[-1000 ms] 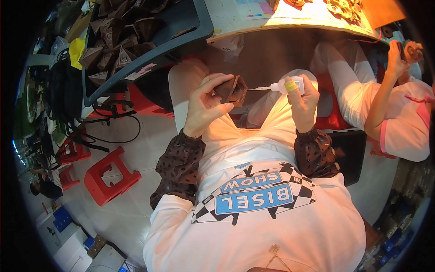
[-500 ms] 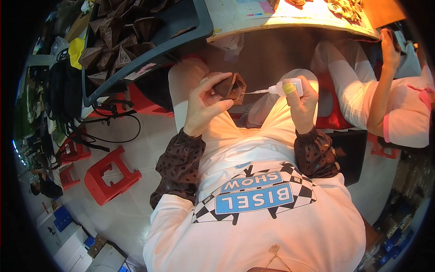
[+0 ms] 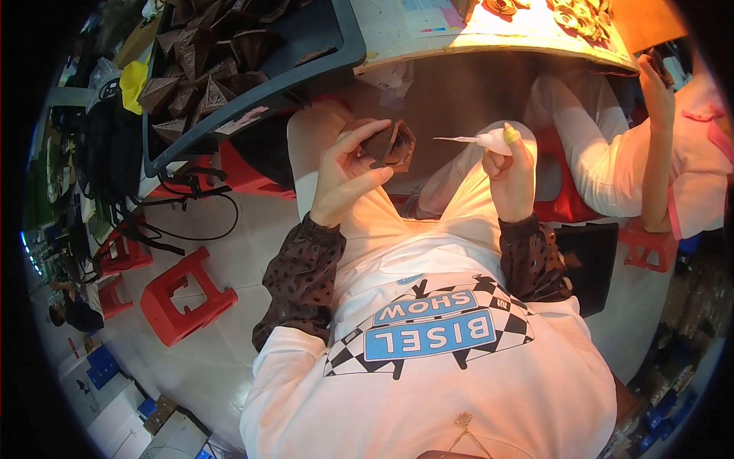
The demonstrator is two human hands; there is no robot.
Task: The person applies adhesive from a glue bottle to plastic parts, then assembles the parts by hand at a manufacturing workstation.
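My left hand is closed around a small brown faceted piece with a hollow, open end facing right. Its fingers rest on the far side and the thumb on the near side. To the right, over my knee, my right hand grips a white glue bottle with a long thin nozzle. A yellow band wraps a fingertip of this hand. The nozzle points left at the hollow end, with a gap between them. Most of the bottle's body is hidden by my fingers.
A dark tray at the upper left holds several brown faceted pieces. The lit table bears brown rose-like flowers. A co-worker sits at the right. A red stool stands on the floor at left.
The bottle's nozzle has drawn away to the right from the brown piece, and the right hand has turned. My left hand stays nearly still. The co-worker has shifted slightly.
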